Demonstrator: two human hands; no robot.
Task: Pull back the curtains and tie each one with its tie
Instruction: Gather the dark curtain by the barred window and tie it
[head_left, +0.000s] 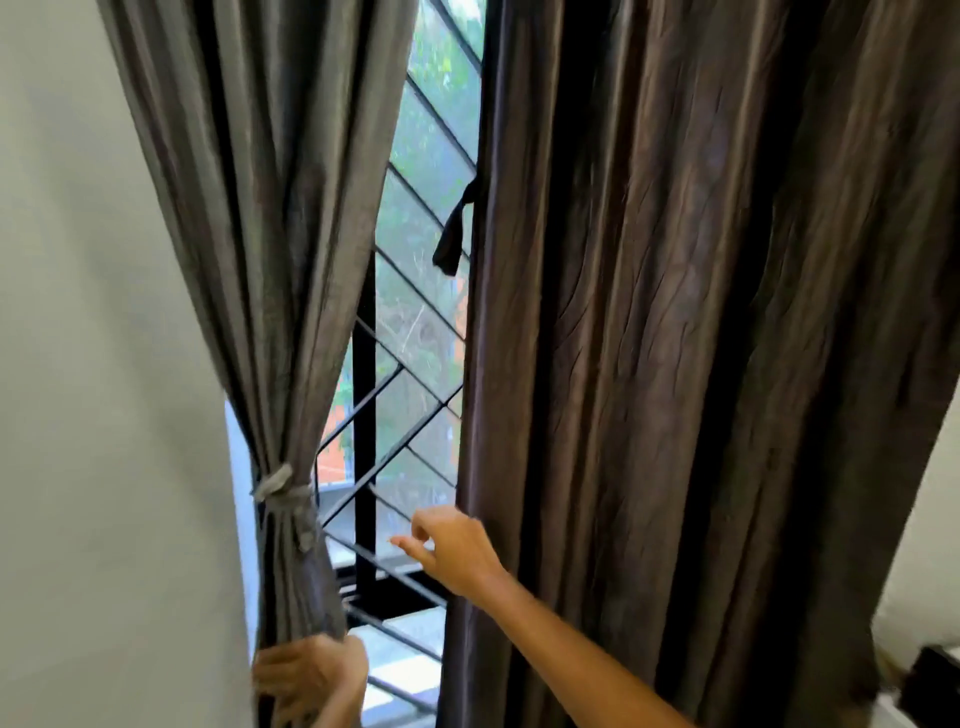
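Note:
The left grey curtain is gathered and bound by a grey tie knotted low on it. My left hand touches the bottom of this bundle, fingers spread on the cloth. The right brown curtain hangs loose and spread wide. Its dark tie dangles free from the curtain's left edge, high up. My right hand reaches toward that left edge at sill height, fingers loosely curled and holding nothing.
A window with a black diagonal metal grille shows between the curtains. A pale wall is on the left. A dark object sits at the lower right corner.

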